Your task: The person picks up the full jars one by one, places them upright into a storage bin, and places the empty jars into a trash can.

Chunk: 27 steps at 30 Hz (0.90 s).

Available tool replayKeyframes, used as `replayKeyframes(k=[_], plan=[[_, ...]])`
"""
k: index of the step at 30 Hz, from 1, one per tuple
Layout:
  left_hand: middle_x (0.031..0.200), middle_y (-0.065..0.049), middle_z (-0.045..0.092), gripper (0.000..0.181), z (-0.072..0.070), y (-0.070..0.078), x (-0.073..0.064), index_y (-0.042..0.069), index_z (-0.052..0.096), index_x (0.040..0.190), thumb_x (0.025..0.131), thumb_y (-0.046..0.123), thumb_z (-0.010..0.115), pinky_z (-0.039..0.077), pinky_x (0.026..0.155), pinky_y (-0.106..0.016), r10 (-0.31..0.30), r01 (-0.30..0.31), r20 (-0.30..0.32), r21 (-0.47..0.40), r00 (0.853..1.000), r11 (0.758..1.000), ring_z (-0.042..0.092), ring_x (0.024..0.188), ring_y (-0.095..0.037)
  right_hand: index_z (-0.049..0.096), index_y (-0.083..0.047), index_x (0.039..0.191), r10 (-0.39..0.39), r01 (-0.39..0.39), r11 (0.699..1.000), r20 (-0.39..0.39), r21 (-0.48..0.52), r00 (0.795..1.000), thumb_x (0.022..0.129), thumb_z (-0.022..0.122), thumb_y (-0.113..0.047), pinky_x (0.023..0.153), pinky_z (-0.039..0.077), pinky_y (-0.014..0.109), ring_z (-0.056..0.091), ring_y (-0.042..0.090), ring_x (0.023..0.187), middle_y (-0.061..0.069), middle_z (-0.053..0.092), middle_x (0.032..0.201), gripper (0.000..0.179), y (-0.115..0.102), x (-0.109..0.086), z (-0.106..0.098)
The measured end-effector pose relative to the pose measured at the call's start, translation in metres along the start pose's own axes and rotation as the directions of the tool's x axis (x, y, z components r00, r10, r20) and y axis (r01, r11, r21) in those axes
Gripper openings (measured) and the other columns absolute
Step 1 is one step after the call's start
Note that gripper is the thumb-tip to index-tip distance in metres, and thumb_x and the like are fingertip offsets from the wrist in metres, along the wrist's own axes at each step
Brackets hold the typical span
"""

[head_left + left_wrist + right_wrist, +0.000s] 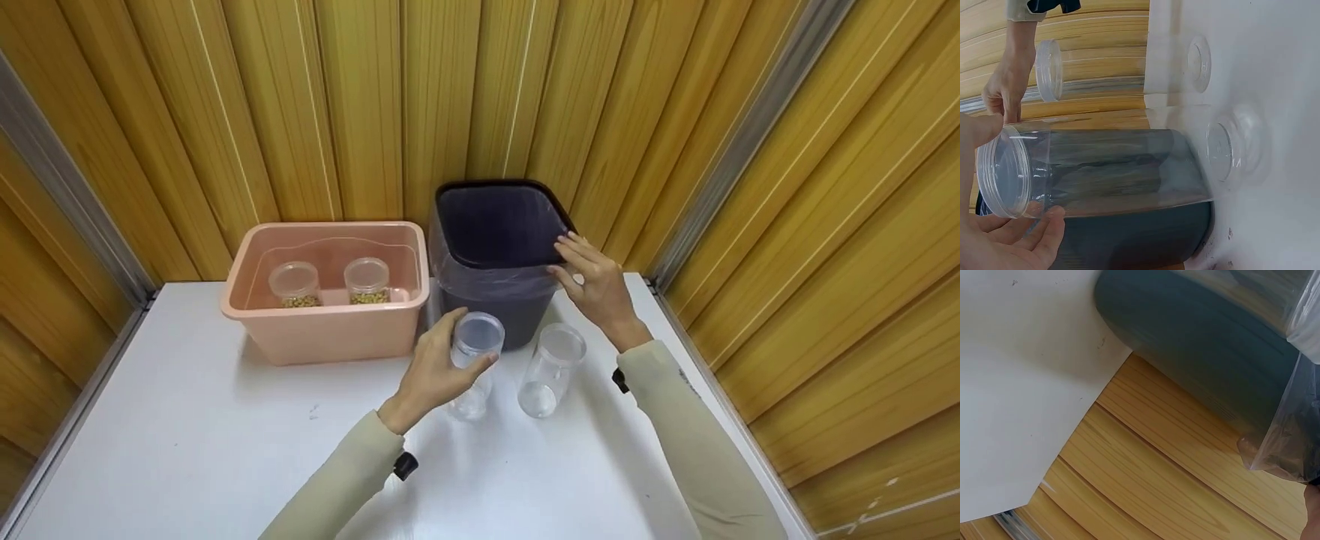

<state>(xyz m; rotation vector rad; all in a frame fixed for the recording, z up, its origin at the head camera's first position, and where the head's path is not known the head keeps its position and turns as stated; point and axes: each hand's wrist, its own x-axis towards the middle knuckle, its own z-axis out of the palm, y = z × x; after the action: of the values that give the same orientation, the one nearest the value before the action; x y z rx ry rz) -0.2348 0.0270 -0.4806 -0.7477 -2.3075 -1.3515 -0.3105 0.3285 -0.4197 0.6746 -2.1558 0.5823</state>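
In the head view, my left hand (435,367) holds a clear plastic jar (471,397) around its translucent lid (1002,171), thumb on one side and fingers on the other. The jar stands upright, its base right at the white tabletop, with nothing visible inside. A second clear jar (540,399) with a lid stands just to its right. My right hand (596,289) grips the near right rim of the dark trash bin (487,319), fingers over the edge and thumb outside. A transparent bag (1283,444) lines the bin and hangs over its outside.
A pink plastic basin (330,337) stands left of the bin. Inside it are two lidded clear jars, a left jar (295,281) and a right jar (367,276), with small yellowish-green pieces at the bottom. Wood-patterned walls (360,112) bound the white table (187,435).
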Motion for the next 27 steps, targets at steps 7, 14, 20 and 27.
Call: replayKeyframes(k=[7, 14, 20, 27], plan=[[0.137, -0.019, 0.068, 0.081, -0.015, 0.017, 0.013, -0.007, 0.057, 0.144, 0.083, 0.034, 0.091, 0.058, 0.101, -0.047, 0.056, -0.056, -0.002, 0.009, 0.998, 0.998, 0.071, 0.117, -0.032, 0.075, 0.001, 0.13, 0.007, -0.006, 1.0, 0.022, -0.006, 1.0, 0.096, 0.082, -0.019, 0.11, 0.054, 0.054, 0.065, 0.038, 0.134, 0.017, 0.073, 0.137, 0.04, 0.0, 0.001, -0.002], [0.128, -0.016, 0.072, 0.078, -0.035, 0.037, 0.033, -0.006, 0.058, 0.142, 0.083, 0.032, 0.092, 0.061, 0.093, -0.043, 0.097, -0.097, 0.006, -0.028, 0.995, 0.995, 0.071, 0.108, -0.027, 0.075, 0.001, 0.129, 0.017, -0.016, 1.0, 0.04, -0.016, 0.999, 0.097, 0.08, -0.02, 0.111, 0.054, 0.053, 0.065, 0.038, 0.135, 0.017, 0.073, 0.136, 0.039, 0.0, 0.001, -0.002], [0.119, -0.014, 0.075, 0.079, -0.057, 0.057, 0.057, -0.005, 0.059, 0.141, 0.083, 0.037, 0.092, 0.063, 0.084, -0.041, 0.108, -0.108, 0.0, -0.028, 0.994, 0.994, 0.072, 0.1, -0.024, 0.075, -0.001, 0.131, 0.02, -0.019, 1.0, 0.057, -0.021, 0.998, 0.099, 0.078, -0.021, 0.111, 0.054, 0.052, 0.064, 0.037, 0.136, 0.016, 0.072, 0.138, 0.038, -0.001, 0.001, -0.003], [0.116, -0.011, 0.077, 0.079, -0.078, 0.076, 0.089, -0.002, 0.06, 0.141, 0.085, 0.044, 0.088, 0.057, 0.09, -0.036, 0.133, -0.132, -0.024, 0.016, 0.991, 0.991, 0.073, 0.1, -0.023, 0.075, 0.0, 0.131, 0.015, -0.013, 1.0, 0.057, -0.029, 0.998, 0.098, 0.079, -0.021, 0.111, 0.054, 0.052, 0.065, 0.037, 0.135, 0.016, 0.072, 0.137, 0.039, 0.001, 0.002, -0.004]])
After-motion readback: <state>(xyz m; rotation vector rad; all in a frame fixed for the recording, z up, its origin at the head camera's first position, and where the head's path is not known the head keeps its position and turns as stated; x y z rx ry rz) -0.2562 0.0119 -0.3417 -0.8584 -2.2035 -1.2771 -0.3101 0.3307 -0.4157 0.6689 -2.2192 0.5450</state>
